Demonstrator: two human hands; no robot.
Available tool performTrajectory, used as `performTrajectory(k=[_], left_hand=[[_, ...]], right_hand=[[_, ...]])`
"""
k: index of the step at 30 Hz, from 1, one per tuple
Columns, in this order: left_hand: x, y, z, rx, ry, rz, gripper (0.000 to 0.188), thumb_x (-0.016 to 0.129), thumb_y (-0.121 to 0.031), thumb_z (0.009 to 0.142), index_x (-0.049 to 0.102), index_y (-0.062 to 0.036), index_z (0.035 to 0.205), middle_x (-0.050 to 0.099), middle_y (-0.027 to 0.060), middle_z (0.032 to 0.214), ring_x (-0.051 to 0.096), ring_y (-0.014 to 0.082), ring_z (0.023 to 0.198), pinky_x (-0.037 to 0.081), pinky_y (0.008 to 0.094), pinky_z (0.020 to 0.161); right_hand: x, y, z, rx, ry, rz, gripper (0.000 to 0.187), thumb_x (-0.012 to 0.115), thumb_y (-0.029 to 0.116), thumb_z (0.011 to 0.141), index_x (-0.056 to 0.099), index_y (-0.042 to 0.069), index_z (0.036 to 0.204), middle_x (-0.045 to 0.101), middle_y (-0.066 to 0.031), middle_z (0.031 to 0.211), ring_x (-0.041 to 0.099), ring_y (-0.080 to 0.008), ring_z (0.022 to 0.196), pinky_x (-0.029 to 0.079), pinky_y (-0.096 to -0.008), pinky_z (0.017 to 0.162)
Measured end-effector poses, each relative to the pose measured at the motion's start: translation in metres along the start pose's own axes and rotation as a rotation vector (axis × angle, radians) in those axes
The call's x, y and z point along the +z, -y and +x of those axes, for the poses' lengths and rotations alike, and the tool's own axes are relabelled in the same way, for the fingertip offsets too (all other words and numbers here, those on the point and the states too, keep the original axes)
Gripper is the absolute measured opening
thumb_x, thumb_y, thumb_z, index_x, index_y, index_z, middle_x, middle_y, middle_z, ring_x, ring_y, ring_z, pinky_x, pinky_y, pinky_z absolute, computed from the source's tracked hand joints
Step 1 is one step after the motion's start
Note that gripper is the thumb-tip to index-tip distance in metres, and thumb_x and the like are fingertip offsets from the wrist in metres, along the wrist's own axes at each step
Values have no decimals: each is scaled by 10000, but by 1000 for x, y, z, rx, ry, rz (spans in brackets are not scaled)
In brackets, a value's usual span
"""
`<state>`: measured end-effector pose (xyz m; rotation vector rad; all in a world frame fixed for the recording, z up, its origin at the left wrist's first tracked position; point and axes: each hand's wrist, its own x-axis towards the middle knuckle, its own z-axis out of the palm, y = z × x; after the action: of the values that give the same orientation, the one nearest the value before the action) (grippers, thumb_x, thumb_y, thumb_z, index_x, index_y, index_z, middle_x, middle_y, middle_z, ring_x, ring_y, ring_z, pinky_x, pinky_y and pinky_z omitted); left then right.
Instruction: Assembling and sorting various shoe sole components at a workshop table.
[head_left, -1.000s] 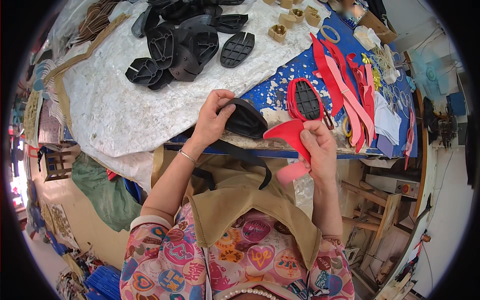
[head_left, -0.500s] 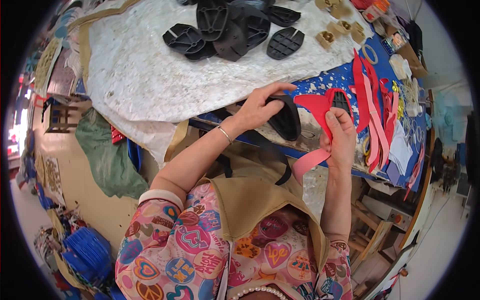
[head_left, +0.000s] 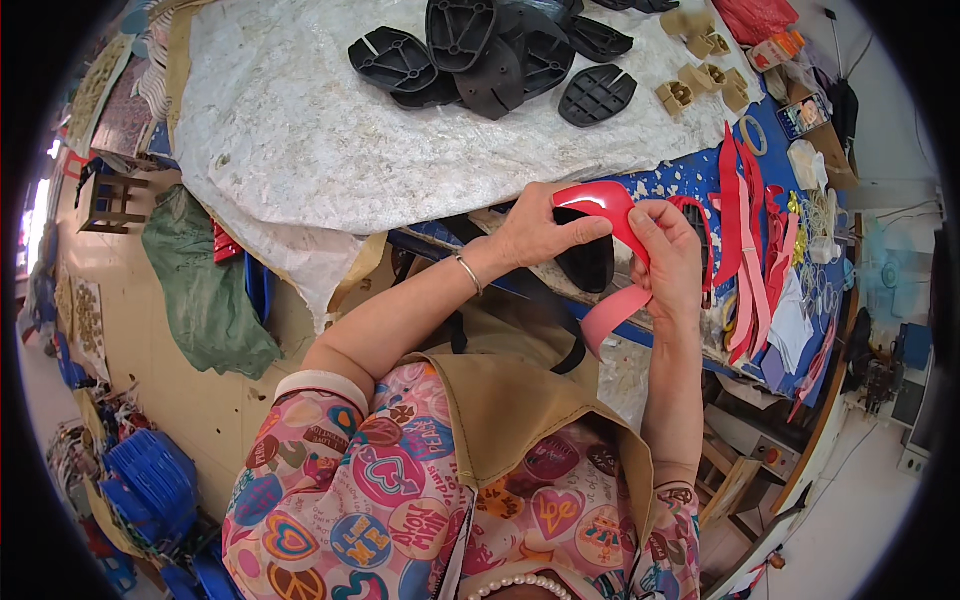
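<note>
My left hand grips a dark, oval shell-like piece over the near table edge. Across its upper end runs a glossy red strip, pressed there by the left fingers, which are partly hidden behind it. My right hand pinches the strip's other side between thumb and fingers. A pink tail, apparently the strip's underside, curls below the right hand. Just beyond that hand, a red-edged black piece lies on the blue tabletop, partly covered by the fingers.
Several black moulded plates are heaped on the white sheet, with a single ridged plate beside them. Tan blocks sit at the far right. Red and pink strips hang over the right side, near a tape roll.
The red strip has moved left from beside the dark piece onto its upper end. My left fingers, earlier extended, now press the strip there; my right hand still pinches it.
</note>
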<state>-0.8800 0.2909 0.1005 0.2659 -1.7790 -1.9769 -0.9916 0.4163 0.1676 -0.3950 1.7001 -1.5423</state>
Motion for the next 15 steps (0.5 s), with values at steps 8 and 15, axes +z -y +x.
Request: performTrajectory(k=[8, 15], left_hand=[[4, 4, -1, 49, -40, -6, 361, 675, -311, 799, 630, -5, 985, 655, 47, 833, 562, 77, 776, 465, 246, 705], [3, 2, 0, 74, -47, 46, 309, 612, -292, 847, 627, 9, 913, 634, 72, 760, 548, 95, 708, 456, 260, 650]], right_hand=[[8, 5, 4, 9, 62, -76, 92, 608, 165, 852, 572, 82, 870, 551, 36, 575, 401, -13, 367, 262, -156, 318], [8, 4, 9, 63, 91, -133, 92, 609, 171, 852, 580, 84, 854, 544, 37, 558, 400, -12, 378, 253, -156, 325]])
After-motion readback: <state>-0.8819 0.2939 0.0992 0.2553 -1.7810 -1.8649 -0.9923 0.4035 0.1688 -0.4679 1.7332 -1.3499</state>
